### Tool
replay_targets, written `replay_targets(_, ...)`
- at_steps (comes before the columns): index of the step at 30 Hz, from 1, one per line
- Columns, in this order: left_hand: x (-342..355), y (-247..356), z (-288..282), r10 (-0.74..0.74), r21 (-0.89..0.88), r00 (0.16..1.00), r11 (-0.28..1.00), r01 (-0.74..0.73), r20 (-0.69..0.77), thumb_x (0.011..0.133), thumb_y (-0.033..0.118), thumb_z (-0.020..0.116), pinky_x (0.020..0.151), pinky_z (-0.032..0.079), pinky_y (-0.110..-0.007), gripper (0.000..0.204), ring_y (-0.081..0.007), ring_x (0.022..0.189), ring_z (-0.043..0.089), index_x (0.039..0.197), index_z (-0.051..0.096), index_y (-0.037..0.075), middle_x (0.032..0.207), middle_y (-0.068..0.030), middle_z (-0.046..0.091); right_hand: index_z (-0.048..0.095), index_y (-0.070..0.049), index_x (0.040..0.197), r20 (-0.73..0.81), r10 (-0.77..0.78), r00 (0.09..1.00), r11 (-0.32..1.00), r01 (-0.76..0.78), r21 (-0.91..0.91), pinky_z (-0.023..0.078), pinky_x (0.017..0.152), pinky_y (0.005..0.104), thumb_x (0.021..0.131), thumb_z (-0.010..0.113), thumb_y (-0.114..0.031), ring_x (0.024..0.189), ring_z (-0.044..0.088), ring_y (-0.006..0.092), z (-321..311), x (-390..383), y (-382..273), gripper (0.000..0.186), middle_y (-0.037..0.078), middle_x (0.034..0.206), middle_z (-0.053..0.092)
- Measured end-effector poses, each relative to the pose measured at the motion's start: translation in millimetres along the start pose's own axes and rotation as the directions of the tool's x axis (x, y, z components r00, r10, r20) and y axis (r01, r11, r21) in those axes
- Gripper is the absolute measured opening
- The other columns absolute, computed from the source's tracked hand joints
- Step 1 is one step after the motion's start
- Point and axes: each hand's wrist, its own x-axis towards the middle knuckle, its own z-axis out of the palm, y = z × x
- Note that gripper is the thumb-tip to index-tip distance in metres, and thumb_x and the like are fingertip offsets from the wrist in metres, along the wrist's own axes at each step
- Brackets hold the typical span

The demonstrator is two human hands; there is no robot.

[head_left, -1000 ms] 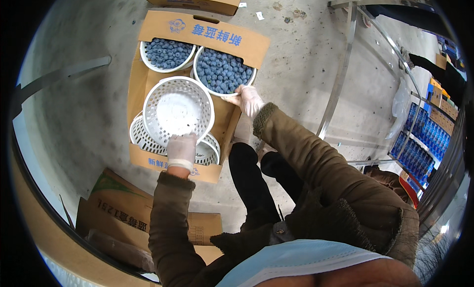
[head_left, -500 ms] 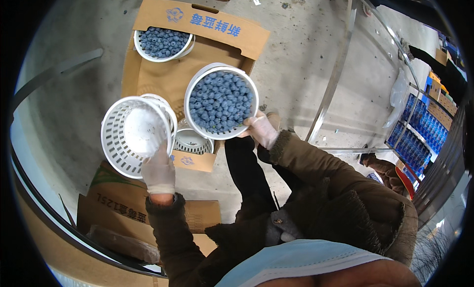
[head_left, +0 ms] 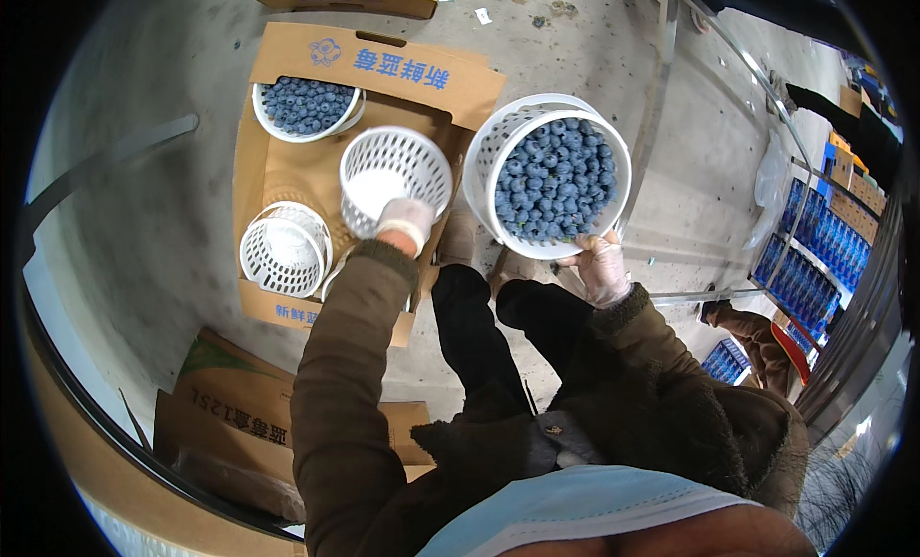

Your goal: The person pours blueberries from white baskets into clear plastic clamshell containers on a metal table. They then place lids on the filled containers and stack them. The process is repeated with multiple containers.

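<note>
"White plastic, perforated: the empty basket (head_left: 398,164) sits in the left hand (head_left: 406,221), yes?"

"Yes. The gloved fingers are closed on its near rim, though the hand is blurred and I can't make out the fingertips. It hangs over the right half of the open cardboard carton (head_left: 311,174)."

"And the right hand (head_left: 599,267)?"

"Gripping the near rim of the full basket (head_left: 491,145), thumb by the edge. It's outside the carton, beyond the right wall, above the concrete floor (head_left: 556,49), tilted so that the blueberries (head_left: 554,181) face the camera. A second white edge shows behind it; handle or another basket, I can't tell."

"How much room between the two?"

"From this view, a narrow gap: the empty one's right edge is just beside the full one's left. On the far right, the full basket's rim overlaps the line of the metal post (head_left: 661,87), but I can't judge the depth."

"Inside the carton?"

"A berry-filled basket (head_left: 278,131) stands in the far left corner, partly under the flap (head_left: 383,63). An empty-looking lattice basket (head_left: 286,243) is in the near left corner, close to the wall. Brown carton bottom shows between those two, and again in the far right corner."

"Near edge?"

"The left sleeve (head_left: 350,365) crosses it, covering part of another white rim. The dark trouser legs (head_left: 460,298) are just right of the carton."
</note>
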Motion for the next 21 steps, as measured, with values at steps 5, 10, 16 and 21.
replay_targets(5, 42, 3, -20, 0.185, 0.179, 0.959, 0.973, -0.147, -0.215, 0.073, 0.002, 0.050, 0.068, 0.049, -0.039, 0.020, -0.0301, 0.078, 0.062, 0.090, 0.060, 0.007, 0.080, -0.0153, 0.063, 0.032, 0.005, 0.124, -0.008, -0.057, 0.998, 0.998, 0.057, 0.036, 0.059, 0.058, 0.0299, 0.075, 0.042, 0.005, 0.085, 0.061, 0.0299, -21, -2, -7, 0.049, 0.018, 0.111, 0.050)
replay_targets(10, 36, -20, 14, 0.321, 0.203, 0.855, 0.945, -0.258, -0.407, 0.075, 0.006, 0.049, 0.061, 0.048, -0.037, 0.013, -0.0227, 0.065, 0.063, 0.084, 0.056, 0.012, 0.069, -0.0056, 0.062, 0.034, 0.004, 0.123, -0.016, -0.049, 0.999, 0.997, 0.050, 0.064, 0.059, 0.057, 0.0303, 0.076, 0.044, 0.005, 0.085, 0.061, 0.0283, -25, -9, -1, 0.048, 0.018, 0.110, 0.051)
replay_targets(16, 93, -22, 19, 0.175, 0.393, 0.903, 0.920, -0.007, -0.393, 0.082, 0.016, 0.045, 0.088, 0.039, -0.041, 0.019, -0.0224, 0.090, 0.058, 0.095, 0.058, 0.020, 0.087, -0.0065, 0.063, 0.038, 0.003, 0.120, 0.017, -0.077, 0.997, 0.991, 0.075, 0.111, 0.058, 0.059, 0.0328, 0.075, 0.045, 0.003, 0.084, 0.061, 0.0253, -22, -15, 9, 0.046, 0.016, 0.109, 0.053)
replay_targets(21, 56, 18, 5, -0.038, 0.194, 0.863, 0.968, 0.156, -0.504, 0.082, 0.024, 0.053, 0.098, 0.027, -0.050, 0.050, -0.0307, 0.120, 0.038, 0.128, 0.037, 0.016, 0.130, -0.0102, 0.041, 0.040, 0.002, 0.116, -0.045, -0.050, 0.998, 0.986, 0.057, 0.155, 0.057, 0.054, 0.0312, 0.075, 0.043, 0.004, 0.073, 0.061, 0.0236, -8, -40, 13, 0.041, 0.014, 0.102, 0.054)
